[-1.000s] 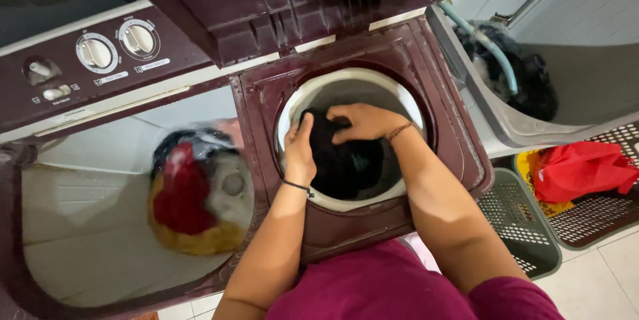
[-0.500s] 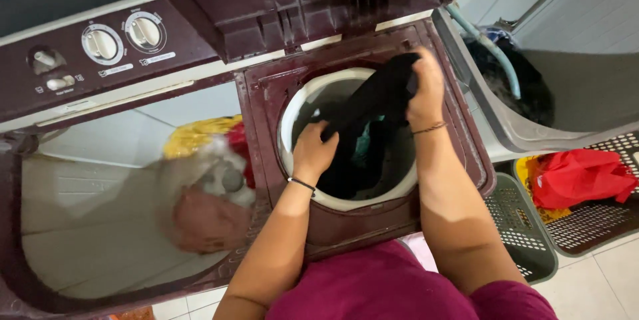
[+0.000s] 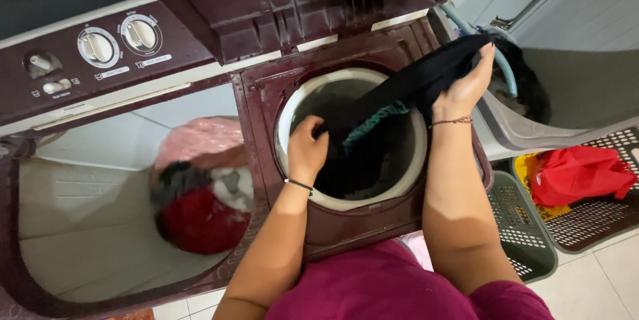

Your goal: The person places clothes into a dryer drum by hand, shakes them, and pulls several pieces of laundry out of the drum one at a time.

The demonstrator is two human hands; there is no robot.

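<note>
**Operator:** Since half a second ago my right hand (image 3: 464, 91) has carried the black garment (image 3: 426, 77) further right and up, past the spin tub's rim toward the grey tub (image 3: 572, 103). On the far left, the wash laundry (image 3: 200, 190) has turned too; red now sits near, pink far.

**Second:** Go left to right for me.

**Operator:** Far left, two dials (image 3: 120, 40) on the maroon panel. Below them the open wash tub (image 3: 80, 227) with the blurred bundle of clothes. Then my left hand (image 3: 307, 148), fingers curled shut on the lower end of the black garment, just inside the left rim of the round spin tub (image 3: 293, 103).

**Second:** And the garment itself?

**Operator:** It stretches from the spin tub's dark inside up and right, over the rim, with a teal cord (image 3: 373, 123) hanging from it. My right hand closes tight around its upper end, thumb side toward me, just beside a pale green hose (image 3: 496, 50).

**Second:** Further right?

**Operator:** Grey tub holding dark cloth, and near right, perforated baskets (image 3: 519, 220), one with red cloth (image 3: 576, 170).
</note>
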